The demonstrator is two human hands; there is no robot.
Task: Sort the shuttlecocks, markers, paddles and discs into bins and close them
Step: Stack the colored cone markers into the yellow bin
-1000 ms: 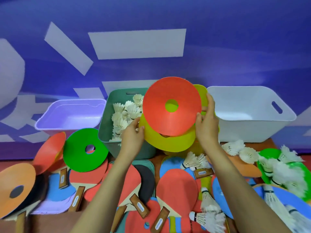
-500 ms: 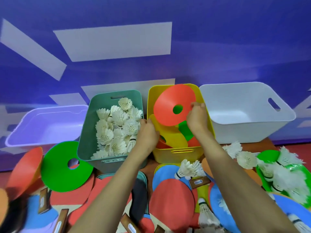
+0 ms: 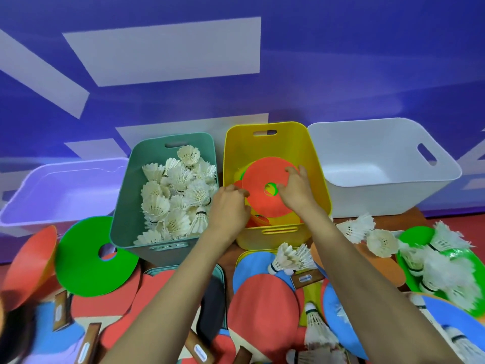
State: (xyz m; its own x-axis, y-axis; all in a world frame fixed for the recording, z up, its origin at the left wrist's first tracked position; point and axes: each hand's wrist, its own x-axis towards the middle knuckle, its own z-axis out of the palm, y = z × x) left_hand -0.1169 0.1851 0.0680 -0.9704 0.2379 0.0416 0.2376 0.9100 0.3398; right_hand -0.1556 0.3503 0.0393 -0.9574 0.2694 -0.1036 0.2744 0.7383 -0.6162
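The orange disc (image 3: 262, 203) has come down. Half a second ago it was tilted up over the yellow bin (image 3: 278, 237), and now we see it lying low inside that bin, on top of other discs (image 3: 288, 219).

The right hand (image 3: 296, 190) lies on the disc's right half with its fingers spread over the surface. Its grip is released, pressing rather than holding. The left hand (image 3: 228, 206) sits at the disc's left rim, fingers curled toward the edge, and we cannot tell whether that grip pinches the rim or only touches it.

Just left of the yellow bin stands the green bin (image 3: 123, 219), heaped with white shuttlecocks (image 3: 178, 195). On the right is the white bin (image 3: 367, 158), and on the far left the lilac bin (image 3: 52, 195).

On the table (image 3: 412, 216) in front, we see a green disc (image 3: 86, 266) beside the green bin. Red and blue paddles (image 3: 262, 306) overlap under both forearms, and loose shuttlecocks (image 3: 380, 243) lie to the right.
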